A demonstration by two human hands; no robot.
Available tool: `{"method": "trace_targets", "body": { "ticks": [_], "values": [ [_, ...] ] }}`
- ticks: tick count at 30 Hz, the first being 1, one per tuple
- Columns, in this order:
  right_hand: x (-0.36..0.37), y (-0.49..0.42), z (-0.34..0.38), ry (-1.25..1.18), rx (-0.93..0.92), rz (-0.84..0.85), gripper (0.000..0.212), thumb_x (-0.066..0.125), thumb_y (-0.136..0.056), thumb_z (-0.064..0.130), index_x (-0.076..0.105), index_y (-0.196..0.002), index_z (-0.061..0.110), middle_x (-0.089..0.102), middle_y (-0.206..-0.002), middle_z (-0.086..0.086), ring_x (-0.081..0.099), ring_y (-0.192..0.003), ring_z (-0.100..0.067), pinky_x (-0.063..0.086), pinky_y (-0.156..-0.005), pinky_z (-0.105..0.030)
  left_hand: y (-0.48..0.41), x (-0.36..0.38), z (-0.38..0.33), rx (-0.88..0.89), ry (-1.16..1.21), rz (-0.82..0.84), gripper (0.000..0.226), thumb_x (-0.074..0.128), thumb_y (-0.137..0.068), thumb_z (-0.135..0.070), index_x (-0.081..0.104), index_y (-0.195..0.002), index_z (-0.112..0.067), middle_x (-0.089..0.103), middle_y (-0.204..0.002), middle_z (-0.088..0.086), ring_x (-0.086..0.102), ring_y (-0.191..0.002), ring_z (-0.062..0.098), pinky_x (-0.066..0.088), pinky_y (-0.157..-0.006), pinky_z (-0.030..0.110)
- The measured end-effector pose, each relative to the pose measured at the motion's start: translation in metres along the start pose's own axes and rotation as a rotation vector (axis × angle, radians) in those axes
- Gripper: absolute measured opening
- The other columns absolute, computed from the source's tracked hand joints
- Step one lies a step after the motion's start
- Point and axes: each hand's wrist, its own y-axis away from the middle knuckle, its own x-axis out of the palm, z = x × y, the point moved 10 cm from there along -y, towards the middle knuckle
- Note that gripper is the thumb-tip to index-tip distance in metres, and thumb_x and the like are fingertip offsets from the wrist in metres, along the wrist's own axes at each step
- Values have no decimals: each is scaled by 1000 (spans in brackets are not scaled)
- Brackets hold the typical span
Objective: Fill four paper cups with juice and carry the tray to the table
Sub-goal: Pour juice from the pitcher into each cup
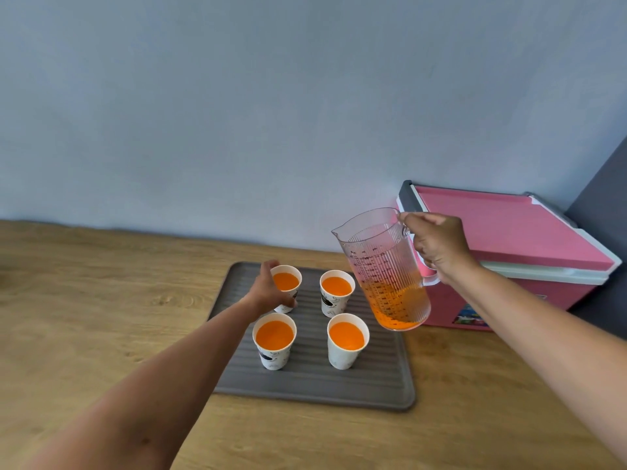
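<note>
Four white paper cups stand in a square on a grey ribbed tray (376, 388), each holding orange juice. My left hand (268, 293) wraps around the far-left cup (288, 281). The far-right cup (336, 293), near-left cup (274, 344) and near-right cup (346, 342) stand free. My right hand (441, 249) grips the handle of a clear ribbed pitcher (386, 269), held in the air to the right of the tray and tilted slightly left. A little orange juice sits in its bottom.
The tray rests on a wooden counter (101, 300) against a pale blue wall. A pink cooler box (515, 252) with a white-trimmed lid stands at the back right, just behind the pitcher. A dark panel rises at the far right.
</note>
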Motion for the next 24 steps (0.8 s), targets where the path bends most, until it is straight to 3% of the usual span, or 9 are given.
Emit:
{"method": "trace_targets", "body": {
  "ticks": [4, 7, 9, 12, 14, 16, 18, 21, 24],
  "values": [
    [-2, 9, 4, -28, -7, -15, 17, 68, -90, 15, 73, -101, 3, 39, -31, 12, 24, -25, -1, 21, -32, -10, 7, -12, -17, -43, -223, -26, 134, 92, -61, -23, -4, -155, -32, 15, -158, 20, 18, -144, 44, 24, -113, 59],
    [-6, 16, 4, -57, 2, -32, 17, 68, -89, 15, 73, -98, 1, 37, -32, 13, 23, -26, -1, 20, -33, -10, 24, -37, -67, 97, -258, -200, 121, 85, -70, -38, 1, -155, -27, 3, -162, 16, 2, -149, 38, 15, -118, 54],
    [-11, 22, 7, -84, 3, -42, 17, 68, -89, 13, 73, -97, 0, 38, -33, 13, 23, -27, -1, 20, -33, -10, 48, -42, -112, 295, -133, -296, 92, 71, -85, -41, 14, -155, -22, 9, -163, 10, 8, -149, 30, 20, -117, 48],
    [-22, 35, 12, -112, 13, -63, 14, 67, -89, 13, 73, -95, 2, 37, -33, 14, 23, -27, -1, 20, -33, -10, 85, -10, -157, 449, 148, -106, 57, 48, -100, -38, 30, -152, -20, 33, -157, 3, 32, -143, 21, 30, -110, 34],
    [-33, 44, 15, -122, 16, -83, 8, 67, -89, 14, 72, -88, 8, 37, -32, 14, 23, -26, -1, 19, -33, -11, 101, 20, -167, 421, 283, 41, 55, 41, -101, -45, 35, -151, -22, 38, -154, 0, 36, -141, 19, 28, -113, 34],
    [-46, 53, 14, -126, 15, -100, 7, 67, -89, 15, 71, -83, 13, 40, -33, 14, 23, -26, -1, 18, -33, -11, 109, 42, -168, 371, 404, 103, 66, 39, -95, -60, 31, -151, -26, 39, -154, -2, 37, -141, 19, 27, -117, 46],
    [-61, 61, 10, -149, 8, -126, 8, 67, -88, 15, 72, -83, 11, 44, -38, 11, 25, -27, -2, 18, -32, -13, 114, 64, -167, 309, 512, 142, 69, 38, -92, -65, 36, -146, -22, 45, -150, -3, 42, -138, 17, 31, -114, 46],
    [-85, 72, -1, -173, 17, -166, 11, 64, -87, 12, 72, -80, 8, 41, -35, 11, 23, -27, -3, 17, -32, -12, 132, 93, -178, 324, 603, 199, 36, 29, -103, -49, 61, -108, -32, 68, -112, -14, 60, -109, 2, 44, -94, 30],
    [-112, 84, -21, -218, 65, -241, 13, 64, -87, 12, 72, -77, 14, 36, -33, 11, 22, -27, -4, 15, -34, -12, 147, 124, -190, 329, 632, 260, 32, 27, -105, -43, 57, -102, -35, 65, -105, -14, 60, -103, 5, 44, -89, 31]
  ]
}}
